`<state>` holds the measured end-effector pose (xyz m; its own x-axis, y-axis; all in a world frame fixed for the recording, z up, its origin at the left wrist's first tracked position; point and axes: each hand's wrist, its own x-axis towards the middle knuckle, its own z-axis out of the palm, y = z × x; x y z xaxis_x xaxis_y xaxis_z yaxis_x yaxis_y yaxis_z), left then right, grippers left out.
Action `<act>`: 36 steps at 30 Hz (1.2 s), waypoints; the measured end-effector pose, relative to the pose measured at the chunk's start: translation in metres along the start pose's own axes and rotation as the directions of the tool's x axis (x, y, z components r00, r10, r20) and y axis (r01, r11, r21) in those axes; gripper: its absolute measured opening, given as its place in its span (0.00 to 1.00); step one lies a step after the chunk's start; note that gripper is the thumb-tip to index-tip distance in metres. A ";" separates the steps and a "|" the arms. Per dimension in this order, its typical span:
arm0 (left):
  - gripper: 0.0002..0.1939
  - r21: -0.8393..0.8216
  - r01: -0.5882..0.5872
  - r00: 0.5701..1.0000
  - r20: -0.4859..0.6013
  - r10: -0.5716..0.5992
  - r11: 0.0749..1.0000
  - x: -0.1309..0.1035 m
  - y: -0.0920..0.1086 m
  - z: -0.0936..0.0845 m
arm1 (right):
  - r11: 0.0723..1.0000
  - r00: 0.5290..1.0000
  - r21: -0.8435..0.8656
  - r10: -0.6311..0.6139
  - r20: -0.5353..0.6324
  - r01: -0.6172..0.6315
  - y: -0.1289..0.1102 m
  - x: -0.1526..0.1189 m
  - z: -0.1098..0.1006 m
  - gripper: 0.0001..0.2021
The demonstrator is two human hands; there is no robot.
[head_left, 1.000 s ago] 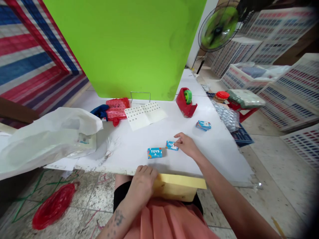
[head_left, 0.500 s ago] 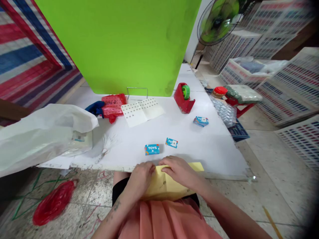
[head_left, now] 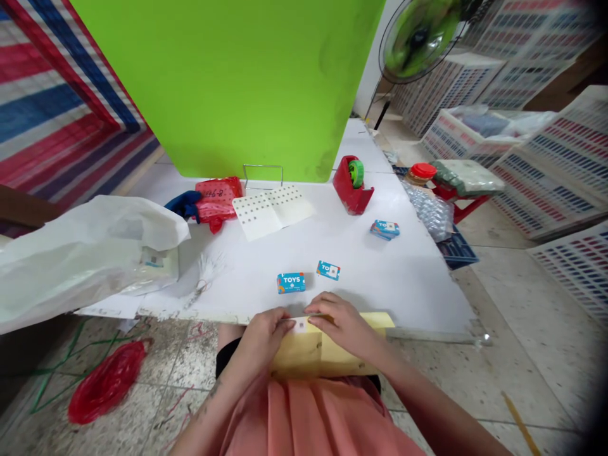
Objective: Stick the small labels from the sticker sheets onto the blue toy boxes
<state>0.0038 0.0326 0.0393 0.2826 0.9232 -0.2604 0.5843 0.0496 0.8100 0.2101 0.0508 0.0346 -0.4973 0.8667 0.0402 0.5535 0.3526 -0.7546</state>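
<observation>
Yellow paper [head_left: 304, 358] runs lengthwise left to right, and I hold its far edge pinched in left hand [head_left: 266, 332] and right hand [head_left: 341, 324], a white label [head_left: 301, 325] between their fingertips.

Place: resembling a packing workshop
Taping: red plastic tape dispenser [head_left: 350, 194] is sitting on the flat white table [head_left: 403, 278]
Storage: white slatted plastic crates [head_left: 536, 174] are standing right of the table
</observation>
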 end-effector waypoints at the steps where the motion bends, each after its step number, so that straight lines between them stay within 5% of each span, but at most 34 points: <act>1: 0.11 -0.005 0.003 1.000 -0.009 -0.003 1.000 0.000 0.000 0.001 | 1.000 0.999 0.000 -0.025 -0.031 0.025 -0.001 0.001 0.003 0.06; 7: 0.13 -0.026 0.015 0.999 -0.035 -0.016 1.000 0.003 0.000 0.005 | 0.970 0.965 -0.183 -0.191 -0.181 0.158 -0.006 0.000 0.021 0.05; 14: 0.14 -0.052 0.048 0.998 -0.035 -0.050 0.997 0.005 -0.004 0.008 | 0.907 0.942 -0.355 -0.296 -0.158 0.226 -0.010 -0.008 0.029 0.08; 21: 0.11 0.111 0.000 0.995 -0.101 0.011 0.994 0.000 -0.004 0.007 | 0.995 0.963 0.097 0.008 -0.270 0.019 -0.010 0.013 0.008 0.04; 28: 0.10 0.528 -0.289 0.935 -0.022 0.354 0.798 -0.009 0.000 0.014 | 0.977 0.971 0.074 0.207 -0.121 -0.199 0.007 0.064 -0.014 0.04; 36: 0.11 0.639 -0.314 0.906 -0.019 0.423 0.702 -0.005 -0.003 0.016 | 0.956 0.958 0.053 0.286 0.029 -0.287 0.017 0.086 -0.008 0.05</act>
<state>0.0128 0.0219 0.0300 0.4887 0.8646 0.1164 0.8073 -0.4988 0.3153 0.1822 0.1340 0.0298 -0.3372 0.9208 -0.1962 0.6369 0.0697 -0.7678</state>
